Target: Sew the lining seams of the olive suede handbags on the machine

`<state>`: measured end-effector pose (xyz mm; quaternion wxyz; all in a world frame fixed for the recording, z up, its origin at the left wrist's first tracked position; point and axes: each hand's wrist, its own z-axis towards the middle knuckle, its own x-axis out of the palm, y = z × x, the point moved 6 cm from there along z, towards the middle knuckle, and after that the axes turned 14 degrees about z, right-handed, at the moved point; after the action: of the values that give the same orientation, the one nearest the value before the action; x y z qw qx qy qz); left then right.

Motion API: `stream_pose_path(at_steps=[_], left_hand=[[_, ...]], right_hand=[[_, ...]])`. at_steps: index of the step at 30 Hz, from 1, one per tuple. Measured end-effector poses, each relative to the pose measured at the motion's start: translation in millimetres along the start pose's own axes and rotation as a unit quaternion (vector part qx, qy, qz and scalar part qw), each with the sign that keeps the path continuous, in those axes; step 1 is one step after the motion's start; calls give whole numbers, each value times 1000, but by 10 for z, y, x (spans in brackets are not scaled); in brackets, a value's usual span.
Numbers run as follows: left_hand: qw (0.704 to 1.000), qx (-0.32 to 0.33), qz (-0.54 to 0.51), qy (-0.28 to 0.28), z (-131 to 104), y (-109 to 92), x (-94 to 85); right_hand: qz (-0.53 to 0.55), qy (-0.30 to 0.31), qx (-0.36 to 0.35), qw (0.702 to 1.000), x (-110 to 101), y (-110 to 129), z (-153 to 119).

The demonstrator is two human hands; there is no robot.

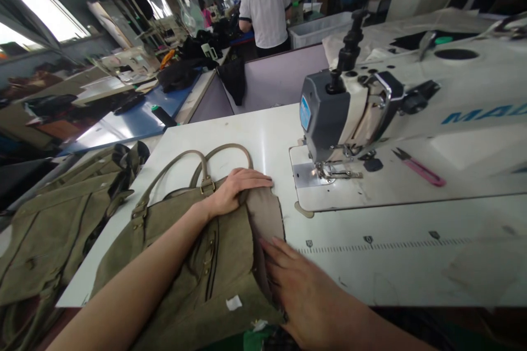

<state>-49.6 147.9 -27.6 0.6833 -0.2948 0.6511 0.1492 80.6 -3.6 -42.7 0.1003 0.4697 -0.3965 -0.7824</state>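
An olive-green handbag (177,252) with two curved handles, buckled tabs and a zipped front pocket lies on the white sewing table. Beside its upper right edge, my left hand (236,191) rests with fingers stretched across a grey-brown fabric panel (265,208); its thumb is hidden. My right hand (302,288) lies along the bag's right side, fingers extended onto the same panel and partly inside the fold. A small white patch (234,303) sits on the bag's lower front. To the right of both hands stands a sewing machine (325,115), its presser foot (327,173) apart from the bag.
Pink-handled thread snips (424,171) lie on the machine bed. A ruler strip (368,242) runs along the table. More olive bags (53,230) are piled at left. A thread cone (162,116) lies behind. A person in a white shirt (265,8) stands farther back near a grey bin (319,30).
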Motion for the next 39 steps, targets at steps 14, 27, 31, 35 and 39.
stream_pose_path(at_steps=[14,27,31,35,39], left_hand=[[986,-160,-14,53,251,18,24],[970,-237,54,-17,125,-76,92],[972,-224,51,-51,96,-158,148],[973,-212,61,-74,352,-45,122],[974,-198,78,-85,904,227,20]], right_hand=[[28,15,63,998,-22,-35,-42],[-85,-29,-131,987,-242,-185,32],[-89,9,-145,985,-254,-150,-27],[-95,-9,-153,984,-413,-335,-56],[-112,-56,-105,987,-779,-734,75]])
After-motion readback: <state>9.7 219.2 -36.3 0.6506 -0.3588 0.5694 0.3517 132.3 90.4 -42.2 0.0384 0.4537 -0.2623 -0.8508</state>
